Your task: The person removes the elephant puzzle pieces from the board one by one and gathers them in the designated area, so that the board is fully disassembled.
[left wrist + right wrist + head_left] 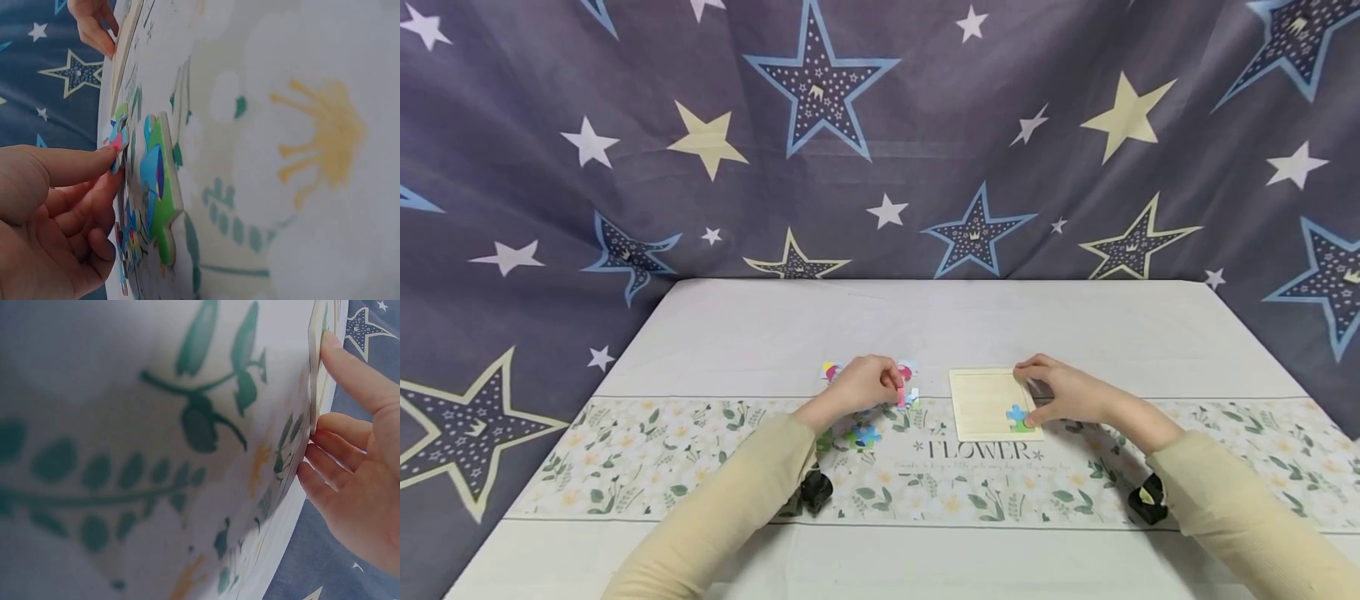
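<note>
My left hand pinches a jigsaw piece with pink, blue and green on it, between thumb and forefinger. Other loose pieces lie around and below that hand, among them a blue and green piece and a piece with a red patch. To the right lies a square wooden puzzle tray. One blue and green piece sits in its lower right corner. My right hand grips the tray's right side, thumb near that piece and fingers along the edge.
A white table carries a floral printed band with the word FLOWER below the tray. Behind it hangs a dark curtain with stars. Black wrist devices sit under both wrists.
</note>
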Available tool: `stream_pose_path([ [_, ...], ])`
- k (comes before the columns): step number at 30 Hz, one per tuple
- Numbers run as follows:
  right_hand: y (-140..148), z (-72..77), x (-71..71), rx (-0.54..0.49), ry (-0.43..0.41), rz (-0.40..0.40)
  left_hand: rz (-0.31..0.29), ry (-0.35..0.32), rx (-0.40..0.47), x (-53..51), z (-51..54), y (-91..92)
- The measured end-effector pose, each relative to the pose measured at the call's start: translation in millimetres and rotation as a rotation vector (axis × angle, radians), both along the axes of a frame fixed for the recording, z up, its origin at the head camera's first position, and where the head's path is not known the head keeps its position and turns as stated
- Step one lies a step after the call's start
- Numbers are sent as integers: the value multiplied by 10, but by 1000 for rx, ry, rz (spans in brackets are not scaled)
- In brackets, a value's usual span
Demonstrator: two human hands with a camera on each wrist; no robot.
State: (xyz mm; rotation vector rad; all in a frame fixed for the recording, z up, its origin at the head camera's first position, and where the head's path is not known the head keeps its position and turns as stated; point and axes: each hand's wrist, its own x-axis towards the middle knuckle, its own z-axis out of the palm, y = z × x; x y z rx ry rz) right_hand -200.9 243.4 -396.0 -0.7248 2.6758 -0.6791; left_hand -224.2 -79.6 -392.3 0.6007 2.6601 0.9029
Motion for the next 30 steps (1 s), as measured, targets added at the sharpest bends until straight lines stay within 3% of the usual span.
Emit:
stream_pose_path([
  [16,-15,-7,-5,7,12,4,-8,0,-35,7,-11,19],
  [20,-9,-12,1,9,10,0,-6,36,-26,-15,-12,57],
  [24,-3,-9,5,7,7,1,-9,71,-9,-22,-29,170],
  [30,-1,15,-12,1,-6,8,-33,56,54,45,-34,444],
])
